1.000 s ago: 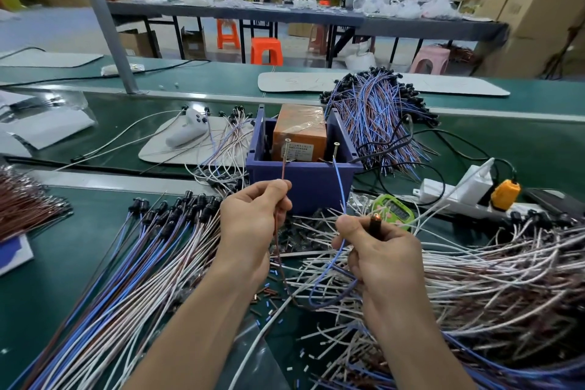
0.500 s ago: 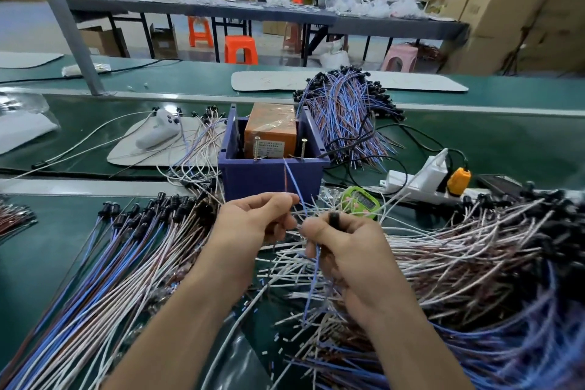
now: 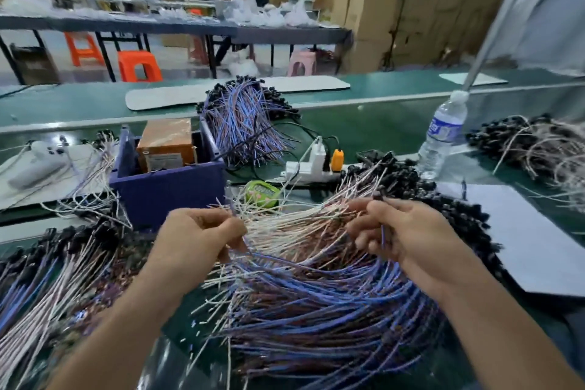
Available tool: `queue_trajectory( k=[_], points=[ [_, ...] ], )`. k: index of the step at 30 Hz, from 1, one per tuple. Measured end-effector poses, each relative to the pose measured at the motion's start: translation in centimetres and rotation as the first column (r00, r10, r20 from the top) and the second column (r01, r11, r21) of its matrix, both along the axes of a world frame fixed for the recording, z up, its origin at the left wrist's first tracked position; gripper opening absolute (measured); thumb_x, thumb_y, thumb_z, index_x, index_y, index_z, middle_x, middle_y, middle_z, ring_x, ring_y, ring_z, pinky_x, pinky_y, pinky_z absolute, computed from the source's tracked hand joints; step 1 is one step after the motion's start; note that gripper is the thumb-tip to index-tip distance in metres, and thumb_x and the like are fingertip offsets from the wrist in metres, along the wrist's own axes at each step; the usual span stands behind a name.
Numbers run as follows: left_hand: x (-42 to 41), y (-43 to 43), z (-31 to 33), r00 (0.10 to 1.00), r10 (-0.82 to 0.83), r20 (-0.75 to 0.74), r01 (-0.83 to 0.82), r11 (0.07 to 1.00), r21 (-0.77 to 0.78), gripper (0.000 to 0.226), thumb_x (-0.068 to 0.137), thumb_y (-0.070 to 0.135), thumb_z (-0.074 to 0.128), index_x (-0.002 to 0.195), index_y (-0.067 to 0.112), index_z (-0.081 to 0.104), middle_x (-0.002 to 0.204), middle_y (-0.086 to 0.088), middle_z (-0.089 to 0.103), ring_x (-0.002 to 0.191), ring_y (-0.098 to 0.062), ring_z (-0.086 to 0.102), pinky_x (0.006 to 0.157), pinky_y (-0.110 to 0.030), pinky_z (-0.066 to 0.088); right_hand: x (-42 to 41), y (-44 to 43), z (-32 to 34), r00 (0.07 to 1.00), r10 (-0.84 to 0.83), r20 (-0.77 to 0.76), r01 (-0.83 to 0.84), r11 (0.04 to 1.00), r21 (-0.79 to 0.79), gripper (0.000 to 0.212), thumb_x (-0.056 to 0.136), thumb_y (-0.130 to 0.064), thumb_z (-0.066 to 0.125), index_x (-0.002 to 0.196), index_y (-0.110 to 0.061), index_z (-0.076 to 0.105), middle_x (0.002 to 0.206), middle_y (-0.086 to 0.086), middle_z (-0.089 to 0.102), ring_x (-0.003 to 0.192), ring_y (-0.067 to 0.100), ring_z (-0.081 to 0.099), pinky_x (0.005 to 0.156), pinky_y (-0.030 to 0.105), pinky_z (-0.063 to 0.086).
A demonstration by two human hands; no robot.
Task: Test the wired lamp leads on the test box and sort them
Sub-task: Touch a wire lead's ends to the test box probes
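My left hand (image 3: 202, 237) pinches the free wire ends of a lamp lead just in front of the blue test box (image 3: 164, 193), which holds an orange block (image 3: 166, 144). At the same height to the right, my right hand (image 3: 408, 237) grips the same lamp lead (image 3: 382, 236) near its black lamp end; a blue wire runs down through the fingers. Both hands hover over a big pile of white, brown and blue leads (image 3: 316, 291). A second pile of leads (image 3: 57, 266) lies at the left.
A blue-wired bundle (image 3: 243, 117) lies behind the box. A power strip (image 3: 310, 168), a green timer (image 3: 262, 193) and a water bottle (image 3: 443, 133) stand to the right. More leads (image 3: 538, 142) lie far right, a white sheet (image 3: 522, 231) near them.
Both hands drew the lead's wire ends off the test box posts and moved down and right over the big pile. The view swung to the right.
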State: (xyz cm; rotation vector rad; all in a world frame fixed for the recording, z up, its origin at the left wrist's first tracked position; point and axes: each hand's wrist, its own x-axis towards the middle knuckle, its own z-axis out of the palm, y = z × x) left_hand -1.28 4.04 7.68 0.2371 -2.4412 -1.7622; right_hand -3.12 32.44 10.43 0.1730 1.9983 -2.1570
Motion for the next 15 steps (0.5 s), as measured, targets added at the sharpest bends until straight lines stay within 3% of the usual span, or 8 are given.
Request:
queue_trajectory(
  k=[3,5,7,9,12,15],
  points=[
    [0.5,2.3,0.2,0.991,-0.113,0.076,0.121,0.985,-0.12,0.025,0.091,0.022,0.075,0.066,0.02,0.079,0.057,-0.006,0.07,0.044,-0.011,0.054,0.046,-0.021,0.045,-0.7,4.2,-0.1,0.974,-0.173,-0.144,0.212,0.921,0.328,0.023,0.1,-0.022,0.065,0.097,-0.003,0.077,0.077,0.01,0.077,0.073,0.025,0.074,0.074,0.04,0.064],
    [0.6,3.9,0.4,0.987,-0.117,0.111,0.137,0.973,-0.184,0.027,0.09,0.03,0.076,0.066,0.021,0.079,0.055,-0.004,0.069,0.043,-0.011,0.053,0.048,-0.024,0.047,-1.4,6.2,0.2,0.943,-0.17,-0.286,0.319,0.707,0.632,0.029,0.092,-0.038,0.073,0.077,-0.014,0.079,0.067,0.002,0.075,0.074,0.026,0.074,0.078,0.044,0.061],
    [0.6,5.2,0.6,0.984,-0.109,0.143,0.143,0.956,-0.255,0.028,0.089,0.037,0.076,0.064,0.024,0.078,0.055,-0.002,0.069,0.045,-0.013,0.054,0.054,-0.032,0.053,-1.9,7.1,1.0,0.915,-0.116,-0.386,0.395,0.447,0.803,0.041,0.085,-0.052,0.075,0.067,-0.016,0.073,0.058,-0.002,0.07,0.064,0.019,0.068,0.064,0.031,0.053],
    [0.6,6.1,0.4,0.985,-0.071,0.158,0.12,0.937,-0.328,0.028,0.088,0.042,0.076,0.062,0.03,0.077,0.054,0.0,0.069,0.048,-0.016,0.06,0.061,-0.041,0.059,-2.4,7.0,1.6,0.896,-0.053,-0.441,0.439,0.259,0.86,0.045,0.082,-0.059,0.074,0.07,-0.017,0.071,0.064,0.0,0.068,0.064,0.02,0.062,0.058,0.03,0.044],
    [1.0,6.9,0.1,0.984,0.003,0.176,0.085,0.867,-0.49,0.026,0.086,0.053,0.074,0.062,0.045,0.073,0.051,0.006,0.067,0.054,-0.017,0.066,0.054,-0.03,0.05,-3.1,6.2,1.5,0.906,0.065,-0.419,0.421,-0.006,0.907,0.052,0.085,-0.07,0.064,0.081,-0.017,0.067,0.078,0.005,0.066,0.076,0.028,0.064,0.068,0.033,0.05],
    [1.4,6.8,-0.3,0.983,0.081,0.163,0.03,0.811,-0.584,0.03,0.085,0.063,0.071,0.06,0.046,0.071,0.046,0.013,0.062,0.055,-0.014,0.063,0.051,-0.024,0.039,-3.5,5.8,0.9,0.871,0.128,-0.474,0.491,-0.192,0.85,0.062,0.083,-0.077,0.058,0.076,-0.016,0.065,0.061,0.001,0.046,0.063,0.025,0.051,0.062,0.031,0.04]
  ],
)
